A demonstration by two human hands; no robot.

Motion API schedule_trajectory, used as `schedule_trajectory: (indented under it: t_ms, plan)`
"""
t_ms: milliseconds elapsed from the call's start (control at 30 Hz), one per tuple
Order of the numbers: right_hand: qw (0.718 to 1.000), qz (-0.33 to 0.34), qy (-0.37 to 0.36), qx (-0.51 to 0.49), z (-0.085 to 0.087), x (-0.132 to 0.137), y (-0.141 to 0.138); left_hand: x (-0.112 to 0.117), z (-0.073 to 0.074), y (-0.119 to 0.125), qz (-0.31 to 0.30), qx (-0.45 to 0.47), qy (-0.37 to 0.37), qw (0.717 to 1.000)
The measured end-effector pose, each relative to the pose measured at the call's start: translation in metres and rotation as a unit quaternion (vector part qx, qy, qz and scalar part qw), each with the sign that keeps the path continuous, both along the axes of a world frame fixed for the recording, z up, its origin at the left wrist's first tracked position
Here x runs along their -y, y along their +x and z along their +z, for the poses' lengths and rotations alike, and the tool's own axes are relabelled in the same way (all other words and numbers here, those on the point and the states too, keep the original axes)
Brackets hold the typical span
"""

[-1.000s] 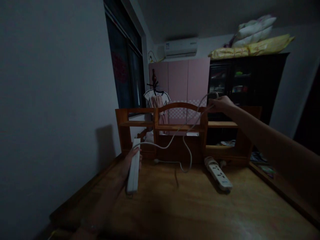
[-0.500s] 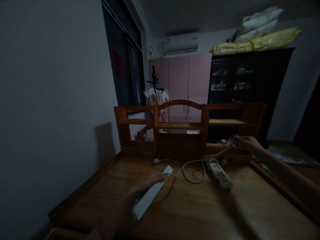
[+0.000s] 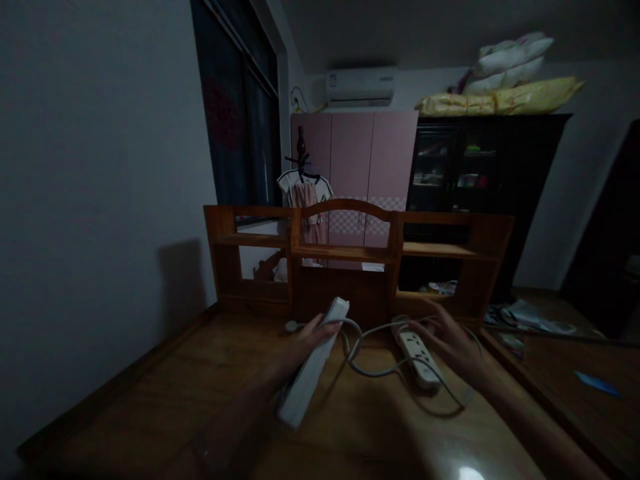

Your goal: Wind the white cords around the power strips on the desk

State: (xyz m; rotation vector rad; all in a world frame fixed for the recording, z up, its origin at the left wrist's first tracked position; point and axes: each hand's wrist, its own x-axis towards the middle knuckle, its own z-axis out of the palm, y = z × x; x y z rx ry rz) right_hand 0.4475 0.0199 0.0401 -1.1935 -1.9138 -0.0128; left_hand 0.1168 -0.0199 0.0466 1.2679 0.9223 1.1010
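My left hand (image 3: 306,337) is wrapped round a long white power strip (image 3: 315,367), tilted up off the wooden desk (image 3: 165,413). Its white cord (image 3: 373,370) loops across the desk from the strip's far end toward my right hand (image 3: 450,343). My right hand is lowered over the desk with fingers curled on the cord. Just left of that hand a second white power strip (image 3: 417,350) lies flat on the desk.
A wooden shelf unit (image 3: 350,253) stands along the desk's far edge. A wall and a dark window are on the left. Beyond are a pink wardrobe (image 3: 360,167), a dark cabinet (image 3: 480,173) with bedding on top, and papers on the floor at right.
My right hand has come down from the shelf top to the desk with the cord, toward me. My left hand has tilted the power strip and brought it closer to the middle.
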Motion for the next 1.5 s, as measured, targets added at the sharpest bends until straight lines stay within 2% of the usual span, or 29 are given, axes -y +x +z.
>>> schedule_trajectory:
  t_ms: [33,133,200,300,367,433,467,567,667,867,1000,1167,1300,1367,1433,1500]
  plan:
    - [0.997,0.065,-0.028,0.006,0.003,0.007,-0.028,-0.003,0.002,0.005,-0.017,0.009,0.002,1.0]
    - [0.989,0.143,-0.017,0.013,0.016,0.013,-0.097,-0.015,-0.001,0.016,-0.047,0.068,0.019,0.996]
    - [0.978,0.197,-0.062,0.013,0.024,0.001,-0.124,-0.025,-0.011,0.018,-0.019,0.081,0.012,0.996]
    - [0.955,0.255,-0.154,0.01,0.034,-0.028,-0.14,-0.039,-0.032,0.013,0.058,0.042,0.003,0.997]
    - [0.943,0.279,-0.18,0.0,0.041,-0.041,-0.143,-0.044,-0.047,0.007,0.119,0.005,0.028,0.992]
    - [0.936,0.298,-0.19,0.006,0.05,-0.045,-0.141,-0.047,-0.058,0.001,0.236,-0.095,0.111,0.961]
    - [0.932,0.304,-0.195,0.017,0.055,-0.044,-0.14,-0.047,-0.063,-0.001,0.264,-0.141,0.153,0.942]
    - [0.923,0.315,-0.215,0.056,0.067,-0.035,-0.132,-0.046,-0.071,-0.004,0.273,-0.226,0.217,0.909]
    - [0.916,0.317,-0.238,0.069,0.073,-0.03,-0.124,-0.045,-0.075,-0.002,0.275,-0.242,0.247,0.897]
    - [0.92,0.308,-0.23,0.071,0.07,-0.047,-0.114,-0.042,-0.085,0.008,0.232,-0.272,0.321,0.877]
    - [0.916,0.316,-0.236,0.077,0.067,-0.056,-0.107,-0.036,-0.089,0.014,0.233,-0.267,0.284,0.891]
    - [0.918,0.313,-0.232,0.079,0.071,-0.052,-0.102,-0.028,-0.082,0.015,0.233,-0.227,0.265,0.908]
    - [0.928,0.3,-0.21,0.069,0.075,-0.048,-0.103,-0.028,-0.076,0.013,0.255,-0.136,0.235,0.928]
    - [0.938,0.286,-0.184,0.065,0.074,-0.048,-0.105,-0.032,-0.077,0.013,0.226,-0.066,0.197,0.952]
    - [0.947,0.274,-0.158,0.062,0.074,-0.049,-0.108,-0.037,-0.082,0.014,0.154,0.006,0.151,0.977]
    - [0.952,0.268,-0.136,0.054,0.073,-0.05,-0.11,-0.042,-0.089,0.016,0.075,0.067,0.115,0.988]
